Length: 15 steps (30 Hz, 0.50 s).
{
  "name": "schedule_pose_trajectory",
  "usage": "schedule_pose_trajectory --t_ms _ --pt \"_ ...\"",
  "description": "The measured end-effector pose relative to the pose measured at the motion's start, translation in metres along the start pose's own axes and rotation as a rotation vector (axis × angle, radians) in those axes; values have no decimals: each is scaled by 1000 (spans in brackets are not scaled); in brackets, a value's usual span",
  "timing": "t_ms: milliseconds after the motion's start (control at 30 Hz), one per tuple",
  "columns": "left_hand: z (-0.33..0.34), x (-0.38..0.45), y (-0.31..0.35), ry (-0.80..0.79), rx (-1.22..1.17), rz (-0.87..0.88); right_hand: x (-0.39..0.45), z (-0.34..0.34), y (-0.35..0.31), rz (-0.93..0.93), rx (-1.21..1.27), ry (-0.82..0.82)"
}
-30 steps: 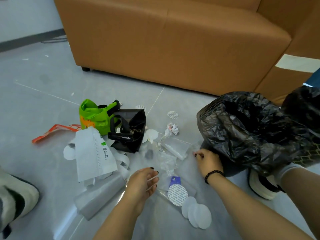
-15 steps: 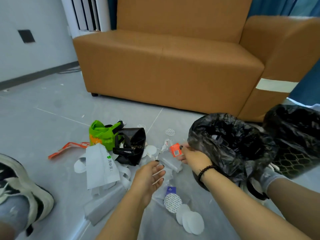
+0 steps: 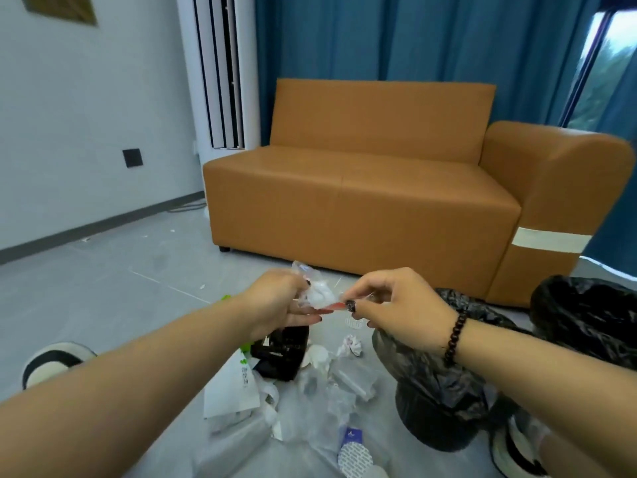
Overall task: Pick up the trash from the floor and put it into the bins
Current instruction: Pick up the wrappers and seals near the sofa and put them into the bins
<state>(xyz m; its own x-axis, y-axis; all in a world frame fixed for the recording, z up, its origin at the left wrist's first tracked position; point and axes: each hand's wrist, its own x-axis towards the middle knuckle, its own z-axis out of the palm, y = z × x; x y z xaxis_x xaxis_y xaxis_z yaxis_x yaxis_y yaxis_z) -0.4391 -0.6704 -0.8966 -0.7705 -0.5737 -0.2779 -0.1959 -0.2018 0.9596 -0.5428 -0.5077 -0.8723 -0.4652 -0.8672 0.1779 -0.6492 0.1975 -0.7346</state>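
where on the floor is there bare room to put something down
Bare grey floor lies left of the trash pile, between the wall and the sofa. It is crowded between the arms, where the trash pile runs up to the nearer bin; the second bin stands close beside it.

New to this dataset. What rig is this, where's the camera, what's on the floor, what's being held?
There is no robot here: a person works bare-handed, and the one camera is worn on their head, looking forward and down. The left hand grips clear crumpled plastic; the right hand pinches a small red-edged wrapper beside it, both raised above the floor. Below lies a litter pile: white paper, clear film, a black bag, round pads. Two bins lined with black bags stand at the right, before an orange sofa.
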Motion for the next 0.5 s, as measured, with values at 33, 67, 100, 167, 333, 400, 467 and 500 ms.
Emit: schedule_pose_trajectory --t_ms 33,67,100,167,333,400,467,500 --pt "0 -6 10 -15 63 40 -2 -9 -6 -15 -7 18" --pt "1 -13 18 -46 113 83 -3 -16 -10 -25 4 33" --pt "2 -22 24 -83 157 125 -5 -22 -14 -31 28 48" --pt "5 -40 30 -146 251 205 -8 -30 -22 -43 101 79" --pt "-2 -71 21 -305 280 281 -12 -21 -33 17 338 122" --pt "-6 -72 21 -370 205 225 -9 -14 -35 8 361 113" --pt "-8 -70 24 -429 67 175 -8 -9 -35 -23 364 133" --pt "-8 -70 26 -452 27 186 -8 -8 -35 -41 359 154"
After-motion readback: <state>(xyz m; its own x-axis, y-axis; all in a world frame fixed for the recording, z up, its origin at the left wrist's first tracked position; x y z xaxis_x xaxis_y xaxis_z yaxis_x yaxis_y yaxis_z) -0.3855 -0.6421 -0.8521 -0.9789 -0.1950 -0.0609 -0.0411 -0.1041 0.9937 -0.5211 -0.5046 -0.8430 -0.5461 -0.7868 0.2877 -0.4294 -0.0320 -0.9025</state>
